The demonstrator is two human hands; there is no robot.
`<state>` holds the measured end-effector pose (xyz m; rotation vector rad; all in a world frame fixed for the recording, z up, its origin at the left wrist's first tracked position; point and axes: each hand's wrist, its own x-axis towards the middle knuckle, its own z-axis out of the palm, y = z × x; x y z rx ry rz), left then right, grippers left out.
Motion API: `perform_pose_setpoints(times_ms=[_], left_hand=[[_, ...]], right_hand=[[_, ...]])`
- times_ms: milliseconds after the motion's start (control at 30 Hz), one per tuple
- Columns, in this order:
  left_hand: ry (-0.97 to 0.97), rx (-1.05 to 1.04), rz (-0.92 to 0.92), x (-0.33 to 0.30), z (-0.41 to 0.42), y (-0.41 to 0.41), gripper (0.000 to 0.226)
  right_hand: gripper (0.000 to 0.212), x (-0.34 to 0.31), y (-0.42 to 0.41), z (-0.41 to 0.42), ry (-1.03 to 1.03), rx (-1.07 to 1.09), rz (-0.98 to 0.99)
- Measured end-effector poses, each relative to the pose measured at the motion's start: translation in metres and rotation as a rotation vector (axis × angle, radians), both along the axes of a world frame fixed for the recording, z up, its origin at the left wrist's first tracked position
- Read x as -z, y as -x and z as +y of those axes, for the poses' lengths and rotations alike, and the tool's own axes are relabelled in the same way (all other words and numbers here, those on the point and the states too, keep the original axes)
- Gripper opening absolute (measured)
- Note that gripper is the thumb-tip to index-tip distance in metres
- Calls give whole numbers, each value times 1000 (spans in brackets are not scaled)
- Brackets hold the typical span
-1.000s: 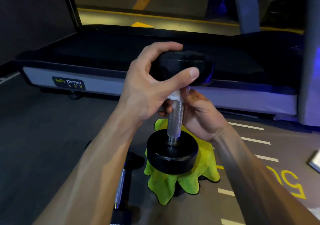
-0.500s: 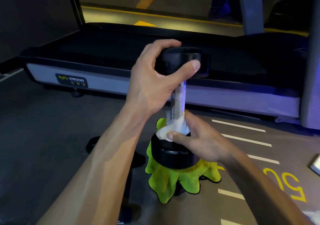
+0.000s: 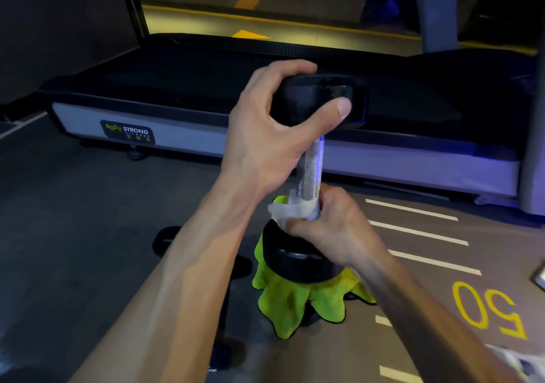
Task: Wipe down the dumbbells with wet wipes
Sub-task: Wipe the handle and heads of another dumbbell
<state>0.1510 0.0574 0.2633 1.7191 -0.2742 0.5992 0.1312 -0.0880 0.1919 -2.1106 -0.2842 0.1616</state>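
Observation:
A black dumbbell with a knurled steel handle (image 3: 310, 170) stands upright in front of me. My left hand (image 3: 265, 135) grips its upper black head (image 3: 318, 96) from the side, thumb across the front. My right hand (image 3: 330, 229) is wrapped round the bottom of the handle with a white wet wipe (image 3: 290, 208) bunched between the fingers and the steel, just above the lower head (image 3: 292, 258). The lower head sits over a bright green cloth (image 3: 298, 303).
A treadmill (image 3: 188, 135) with a grey side rail runs across behind the dumbbell. Another dumbbell (image 3: 168, 239) lies on the dark floor below my left forearm. White stripes and a yellow "50" (image 3: 489, 309) mark the floor at right.
My right hand slid the wipe from the top of the handle down to its bottom, beside the lower head, and has stayed there. My left hand kept its grip on the upper head.

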Motion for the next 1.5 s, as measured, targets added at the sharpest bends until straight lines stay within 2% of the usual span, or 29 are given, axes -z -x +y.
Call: perform_pose_setpoints(times_ms=[100, 167, 267, 400, 467, 533, 600, 700, 767, 833, 900, 1000, 1067, 1167, 1233, 1333, 1400, 1500], left_hand=[[8, 10, -8, 1, 2, 2, 50], [8, 0, -16, 2, 5, 2, 51], [-3, -2, -2, 1, 7, 0, 52], [0, 11, -7, 1, 7, 1, 51], [15, 16, -13, 2, 5, 3, 51], [21, 11, -9, 1, 4, 4, 51], [16, 9, 5, 1, 4, 3, 51], [17, 10, 19, -1, 3, 2, 51], [18, 5, 16, -1, 3, 2, 52], [10, 0, 17, -1, 3, 2, 52], [0, -9, 21, -2, 3, 2, 52], [-7, -13, 32, -2, 4, 1, 51], [-17, -16, 21, -2, 6, 2, 51], [-32, -3, 4, -1, 7, 3, 50], [-42, 1, -1, -1, 7, 4, 51], [-47, 6, -8, -2, 5, 2, 52], [-54, 5, -7, -1, 5, 1, 52], [-76, -17, -17, 0, 4, 2, 52]], right_hand=[[22, 3, 3, 9, 21, 86, -47], [19, 0, -2, -1, 24, -45, 1], [33, -1, -14, -24, -89, -319, 152], [36, 1, -17, -43, -241, -443, 285], [33, 8, -15, -44, -367, -234, 275], [37, 15, -13, -47, -446, 111, 204], [38, 17, -10, -49, -355, 259, 88], [38, 2, 3, -33, -99, 109, 108], [22, -12, 17, -21, 97, -17, 167], [17, -25, 32, -13, 292, -50, 122], [18, -35, 51, -9, 425, -48, 21], [35, -36, 74, -2, 595, -80, -162], [33, -36, 74, -3, 489, -64, -146], [31, -34, 44, -9, 219, 124, -7], [37, -36, 26, -6, 87, 209, -86], [27, -41, 26, 12, -167, 265, -113], [30, -39, 43, 32, -219, 246, -111], [55, -29, 55, 55, -171, 206, -252]])
